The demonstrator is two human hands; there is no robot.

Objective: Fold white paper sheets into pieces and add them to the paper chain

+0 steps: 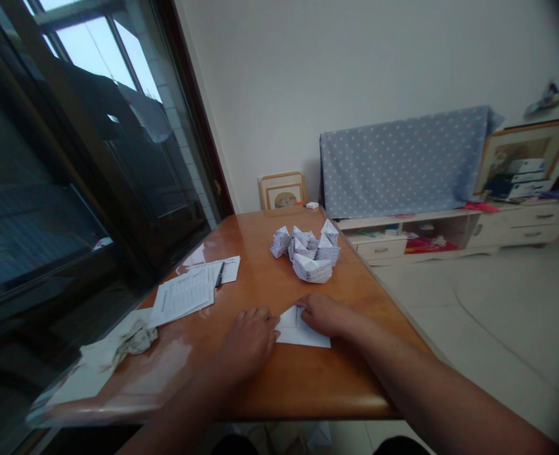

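A folded sheet of white paper (pixel 289 333) lies near the front of the wooden table, with a slanted upper left edge and a straight lower edge. At its left side, my left hand (pixel 251 341) has its fingers curled, thumb and fingertips at the paper's edge. From the right, my right hand (pixel 324 314) rests over the sheet, its bent index finger on the upper corner and the other fingers tucked against the surface. Beyond both hands stands a cluster of folded paper boats (pixel 312 268) made from printed sheets.
Printed sheets (pixel 184 294) lie left on the table (pixel 255 240), with a black pen (pixel 220 275) on them. A crumpled cloth (pixel 140 338) is nearer the left edge. A small white object (pixel 312 205) sits at the far end. Right of the table stands a white cabinet (pixel 492 227).
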